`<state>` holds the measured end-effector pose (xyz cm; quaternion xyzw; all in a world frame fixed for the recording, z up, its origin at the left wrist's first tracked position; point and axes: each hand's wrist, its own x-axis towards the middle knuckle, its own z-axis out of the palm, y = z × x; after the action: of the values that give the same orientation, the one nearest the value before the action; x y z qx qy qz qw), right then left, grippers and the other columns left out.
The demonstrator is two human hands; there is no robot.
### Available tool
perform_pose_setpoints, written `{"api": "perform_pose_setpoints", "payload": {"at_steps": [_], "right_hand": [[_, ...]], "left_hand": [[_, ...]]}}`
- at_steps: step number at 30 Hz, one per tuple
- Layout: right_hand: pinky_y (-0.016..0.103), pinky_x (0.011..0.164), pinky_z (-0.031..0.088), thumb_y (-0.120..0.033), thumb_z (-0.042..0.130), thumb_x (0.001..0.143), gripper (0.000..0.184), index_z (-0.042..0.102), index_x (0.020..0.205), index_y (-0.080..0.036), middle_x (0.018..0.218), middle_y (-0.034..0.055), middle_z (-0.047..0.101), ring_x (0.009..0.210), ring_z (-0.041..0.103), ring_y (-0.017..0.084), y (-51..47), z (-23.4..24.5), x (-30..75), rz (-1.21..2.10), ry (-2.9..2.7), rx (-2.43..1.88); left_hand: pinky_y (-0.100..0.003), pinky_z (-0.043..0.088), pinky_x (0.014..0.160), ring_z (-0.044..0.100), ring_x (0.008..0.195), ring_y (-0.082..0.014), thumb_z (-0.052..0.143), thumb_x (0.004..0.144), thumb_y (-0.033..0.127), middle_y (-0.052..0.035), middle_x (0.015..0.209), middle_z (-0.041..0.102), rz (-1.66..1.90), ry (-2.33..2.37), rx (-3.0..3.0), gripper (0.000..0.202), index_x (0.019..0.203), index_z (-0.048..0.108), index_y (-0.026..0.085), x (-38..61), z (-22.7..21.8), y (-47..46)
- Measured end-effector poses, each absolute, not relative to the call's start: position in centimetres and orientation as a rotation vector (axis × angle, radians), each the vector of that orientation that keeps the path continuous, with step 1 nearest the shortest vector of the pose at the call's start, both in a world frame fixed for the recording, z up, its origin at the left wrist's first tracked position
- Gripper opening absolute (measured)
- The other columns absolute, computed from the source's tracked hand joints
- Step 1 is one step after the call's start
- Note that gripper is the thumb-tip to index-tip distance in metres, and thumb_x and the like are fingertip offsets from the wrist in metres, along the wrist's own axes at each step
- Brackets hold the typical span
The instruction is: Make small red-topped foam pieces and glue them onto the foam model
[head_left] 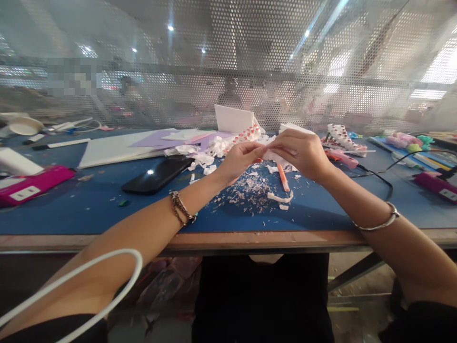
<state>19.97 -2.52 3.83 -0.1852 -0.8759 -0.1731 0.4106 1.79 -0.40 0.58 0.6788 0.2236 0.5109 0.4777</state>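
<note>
My left hand (240, 161) and my right hand (303, 153) are raised together above the blue table (89, 209). Both are closed in a pinch on one small white piece of paper or foam (272, 155) held between them. Below the hands lie an orange pen-like tool (283, 177) and a scatter of white shavings (250, 190). A beaded bracelet sits on my left wrist, a metal bangle on my right.
A black phone (157, 174) lies left of the hands. White sheets (117, 148) and cut scraps (214, 147) pile behind. Pink boxes (32, 183) sit at both table ends, a black cable (385, 178) at right. Perforated mesh screen stands behind.
</note>
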Motion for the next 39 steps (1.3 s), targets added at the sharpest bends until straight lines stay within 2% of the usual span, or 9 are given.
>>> {"api": "perform_pose_setpoints", "payload": {"at_steps": [3,8,17,24,27,30,33,36,39], "right_hand": [[0.027,0.071,0.045,-0.021,0.044,0.086,0.017,0.06,0.085,-0.016,0.082,0.0044,0.06,0.078,0.055,0.012,-2.3,3.8,20.0,-0.487,-2.2,-0.458],[0.023,0.062,0.04,-0.025,0.048,0.085,0.014,0.056,0.08,-0.015,0.074,0.0023,0.054,0.066,0.048,0.009,-2.2,3.8,20.2,-0.482,-2.195,-0.513],[0.022,0.059,0.036,-0.026,0.053,0.078,0.013,0.056,0.072,-0.015,0.068,-0.0001,0.056,0.063,0.047,0.008,-1.7,3.5,19.8,-0.1,-2.104,-0.732],[0.022,0.059,0.036,-0.023,0.05,0.08,0.009,0.055,0.075,-0.016,0.069,-0.0004,0.054,0.062,0.046,0.008,-2.0,3.6,19.9,-0.309,-2.136,-0.629],[0.022,0.06,0.037,-0.024,0.049,0.082,0.011,0.053,0.076,-0.017,0.071,0.0001,0.054,0.062,0.047,0.008,-2.1,3.4,19.9,-0.355,-2.143,-0.581],[0.023,0.061,0.038,-0.027,0.048,0.084,0.012,0.053,0.078,-0.017,0.072,0.0004,0.054,0.064,0.048,0.009,-2.2,3.3,19.8,-0.364,-2.121,-0.55],[0.023,0.062,0.039,-0.027,0.048,0.084,0.012,0.053,0.079,-0.018,0.073,0.0006,0.054,0.065,0.048,0.009,-2.4,3.3,19.8,-0.382,-2.102,-0.524],[0.023,0.062,0.04,-0.027,0.047,0.085,0.012,0.052,0.079,-0.018,0.074,0.0009,0.053,0.067,0.049,0.009,-2.4,3.3,19.8,-0.393,-2.096,-0.504],[0.024,0.063,0.041,-0.027,0.045,0.086,0.013,0.052,0.08,-0.018,0.074,0.0014,0.053,0.068,0.049,0.01,-2.4,3.3,19.8,-0.368,-2.103,-0.506]], "left_hand": [[-0.02,0.041,0.067,0.048,0.066,-0.0052,0.065,0.07,0.039,0.0019,0.067,0.055,1.24,0.552,1.699,0.02,0.073,0.067,0.019,1.9,0.5,-0.4],[-0.021,0.041,0.065,0.05,0.065,-0.0063,0.065,0.07,0.039,0.0017,0.066,0.056,1.227,0.564,1.759,0.022,0.074,0.067,0.018,1.8,0.4,-0.3],[-0.021,0.041,0.063,0.052,0.065,-0.0092,0.058,0.075,0.04,-0.0018,0.067,0.061,1.25,0.683,2.19,0.028,0.069,0.065,0.014,2.1,0.9,-1.6],[-0.025,0.044,0.07,0.055,0.066,-0.0112,0.054,0.075,0.046,-0.0019,0.065,0.061,1.259,0.609,1.866,0.033,0.071,0.067,0.016,3.1,0.2,-1.7],[-0.023,0.042,0.064,0.05,0.061,-0.0091,0.056,0.074,0.049,-0.0005,0.062,0.055,1.288,0.616,1.792,0.034,0.069,0.066,0.017,2.9,0.1,-1.3],[-0.021,0.039,0.061,0.045,0.059,-0.0071,0.061,0.072,0.045,0.0013,0.061,0.052,1.298,0.59,1.757,0.028,0.075,0.067,0.018,2.6,0.2,-1.2],[-0.022,0.041,0.066,0.048,0.064,-0.0073,0.063,0.071,0.041,0.0011,0.067,0.054,1.235,0.489,1.672,0.025,0.082,0.067,0.019,2.5,0.5,-1.3],[-0.023,0.041,0.069,0.049,0.068,-0.007,0.065,0.07,0.037,0.0011,0.071,0.056,1.206,0.448,1.628,0.022,0.083,0.067,0.019,2.5,0.8,-1.4],[-0.02,0.038,0.063,0.046,0.063,-0.0055,0.067,0.069,0.034,0.0025,0.068,0.055,1.237,0.466,1.614,0.019,0.081,0.067,0.019,2.4,1.0,-1.5]]}}
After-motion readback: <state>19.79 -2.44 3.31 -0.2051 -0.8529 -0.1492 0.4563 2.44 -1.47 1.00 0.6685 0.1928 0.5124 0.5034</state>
